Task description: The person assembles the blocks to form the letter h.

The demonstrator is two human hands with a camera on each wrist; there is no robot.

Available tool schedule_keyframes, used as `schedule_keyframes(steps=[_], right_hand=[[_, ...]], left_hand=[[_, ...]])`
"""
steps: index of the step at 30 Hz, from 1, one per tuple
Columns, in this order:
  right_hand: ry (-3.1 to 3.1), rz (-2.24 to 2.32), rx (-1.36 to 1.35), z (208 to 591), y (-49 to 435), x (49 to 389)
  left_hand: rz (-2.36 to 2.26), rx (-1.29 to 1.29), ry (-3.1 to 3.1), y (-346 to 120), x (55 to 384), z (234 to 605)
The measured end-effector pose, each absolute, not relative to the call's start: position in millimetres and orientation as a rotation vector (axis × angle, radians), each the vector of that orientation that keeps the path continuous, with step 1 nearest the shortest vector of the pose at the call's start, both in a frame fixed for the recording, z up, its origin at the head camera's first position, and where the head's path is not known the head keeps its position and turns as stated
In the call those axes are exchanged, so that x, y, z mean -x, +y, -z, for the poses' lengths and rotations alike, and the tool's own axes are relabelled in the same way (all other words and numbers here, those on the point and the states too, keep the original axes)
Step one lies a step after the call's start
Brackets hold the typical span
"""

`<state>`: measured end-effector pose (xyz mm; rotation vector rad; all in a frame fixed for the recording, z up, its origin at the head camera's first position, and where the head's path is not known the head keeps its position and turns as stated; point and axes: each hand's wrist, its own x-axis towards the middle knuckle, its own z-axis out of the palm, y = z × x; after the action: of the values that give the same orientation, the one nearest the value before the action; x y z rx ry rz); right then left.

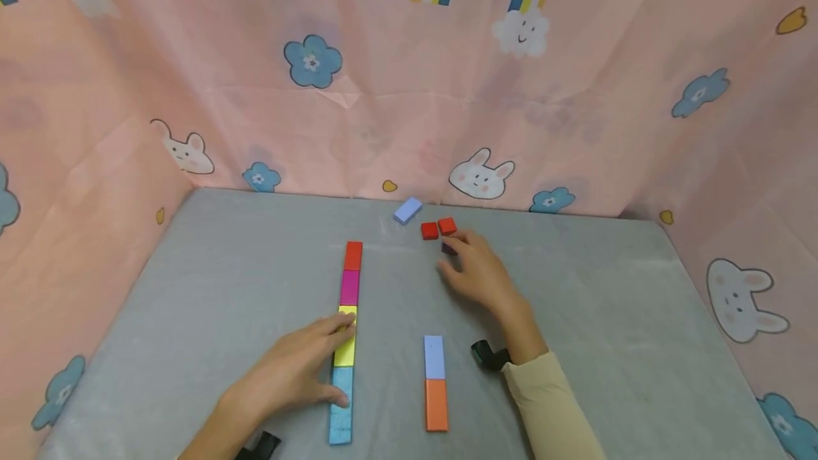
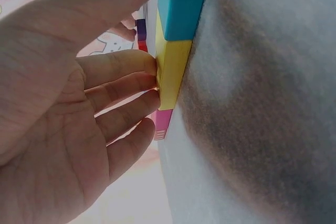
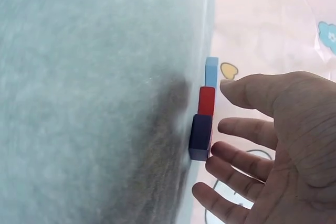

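A straight line of flat blocks runs away from the viewer: light blue (image 1: 341, 426), yellow (image 1: 345, 355), magenta (image 1: 349, 288) and red (image 1: 353, 256). My left hand (image 1: 287, 371) rests along its left side, fingertips on the yellow block and thumb over the light blue one. Those fingers are extended and loosely spread in the left wrist view. At the back, my right hand (image 1: 479, 272) reaches over a dark purple block (image 3: 201, 136), its thumb and fingers apart around it. The hand partly hides that block in the head view. Two small red blocks (image 1: 429, 231) lie just beyond.
Nearer the front, a periwinkle block (image 1: 434, 357) and an orange block (image 1: 437, 405) lie end to end between the arms. Another periwinkle block (image 1: 407, 211) sits at an angle by the back edge. A pink printed curtain (image 1: 383, 119) encloses the grey tabletop (image 1: 613, 318).
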<state>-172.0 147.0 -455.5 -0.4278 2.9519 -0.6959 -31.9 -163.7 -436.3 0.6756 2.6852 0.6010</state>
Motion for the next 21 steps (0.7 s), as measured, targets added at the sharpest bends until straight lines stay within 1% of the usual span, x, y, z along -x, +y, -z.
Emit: schedule_keyframes(steps=[10, 21], right_hand=[[2.935, 0.688, 0.416, 458.9, 145.8, 173.5], [2.961, 0.715, 0.502, 457.8, 146.8, 173.7]], left_hand=[[-0.595, -0.67, 2.685, -165.5, 30.8, 435.2], [-0.576, -0.7, 2.698, -165.1, 32.3, 435.6]])
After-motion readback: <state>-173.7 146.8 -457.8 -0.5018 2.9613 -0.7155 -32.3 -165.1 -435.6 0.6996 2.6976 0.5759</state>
